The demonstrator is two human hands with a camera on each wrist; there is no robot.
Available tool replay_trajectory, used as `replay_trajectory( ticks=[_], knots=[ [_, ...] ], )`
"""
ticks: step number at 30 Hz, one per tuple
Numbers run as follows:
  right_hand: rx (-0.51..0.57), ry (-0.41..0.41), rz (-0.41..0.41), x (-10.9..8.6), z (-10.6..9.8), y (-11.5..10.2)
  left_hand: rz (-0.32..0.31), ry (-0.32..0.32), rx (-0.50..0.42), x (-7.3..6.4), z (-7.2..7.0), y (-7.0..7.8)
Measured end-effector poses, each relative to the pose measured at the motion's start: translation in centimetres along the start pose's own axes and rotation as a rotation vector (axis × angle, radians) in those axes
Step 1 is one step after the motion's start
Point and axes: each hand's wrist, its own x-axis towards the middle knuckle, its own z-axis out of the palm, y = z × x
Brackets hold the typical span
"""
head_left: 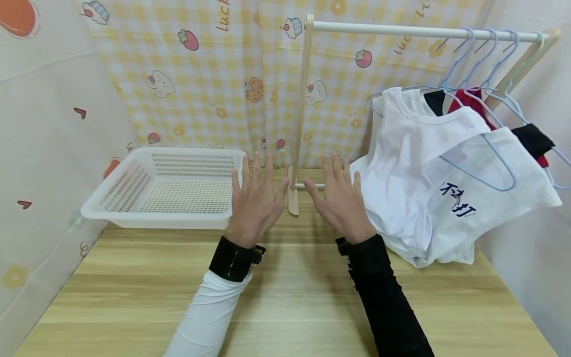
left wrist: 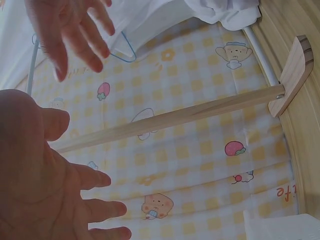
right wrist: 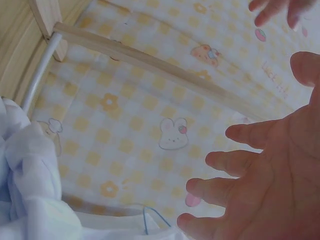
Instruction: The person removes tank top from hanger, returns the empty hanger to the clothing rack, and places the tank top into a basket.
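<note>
Both hands are held out over the wooden table, fingers spread and holding nothing. My left hand is beside the right end of a white plastic basket, overlapping its rim in the head view. To the left of the hanging clothes is my right hand, its fingertips near a white sleeveless top. Behind that top hangs a white shirt with dark lettering. In the left wrist view the left palm shows, with the other hand above it. The right palm fills the right side of its own wrist view.
A clothes rack with a white rail and wooden posts stands at the back right. Several blue hangers hang at its right end, with dark and red cloth among them. A checked curtain backs the table.
</note>
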Motion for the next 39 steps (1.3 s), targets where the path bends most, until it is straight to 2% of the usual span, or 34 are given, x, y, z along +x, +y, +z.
replay_trajectory(
  ticks=[5, 9, 12, 15, 19, 22, 25, 27, 33, 35, 39],
  knots=[
    [0.063, 0.076, 0.003, -0.4, -1.9, 0.1, 0.000, 0.001, -0.005, -0.1, -0.1, 0.0],
    [0.127, 0.216, 0.008, -0.9, -4.0, 0.6, 0.000, -0.005, -0.021, -0.1, -0.1, 0.0],
    [0.197, 0.409, 0.004, -1.5, -5.8, 1.2, -0.003, -0.012, -0.026, -0.1, -0.2, 0.1],
    [0.240, 0.665, 0.012, -2.2, -7.4, 2.1, -0.003, -0.013, -0.029, -0.1, -0.3, 0.1],
    [0.204, 0.977, 0.095, -3.3, -9.6, 3.8, 0.005, -0.001, -0.038, -0.1, -0.2, 0.0],
    [0.124, 1.096, 0.195, -4.2, -11.0, 5.5, 0.006, 0.000, -0.042, -0.1, -0.3, 0.1],
    [0.063, 1.104, 0.300, -4.9, -11.9, 7.1, 0.001, -0.006, -0.045, -0.1, -0.3, 0.1],
    [0.049, 1.054, 0.373, -5.3, -12.2, 8.0, -0.002, -0.009, -0.049, -0.1, -0.3, 0.1],
    [0.134, 0.860, 0.552, -5.1, -12.4, 8.7, 0.000, -0.010, -0.040, -0.2, -0.2, 0.2],
    [0.147, 0.819, 0.561, -4.8, -12.3, 8.8, 0.000, -0.012, -0.036, -0.2, -0.2, 0.2],
    [0.130, 0.795, 0.498, -4.3, -11.9, 9.2, -0.003, -0.013, -0.033, -0.2, -0.3, 0.2]
  ],
)
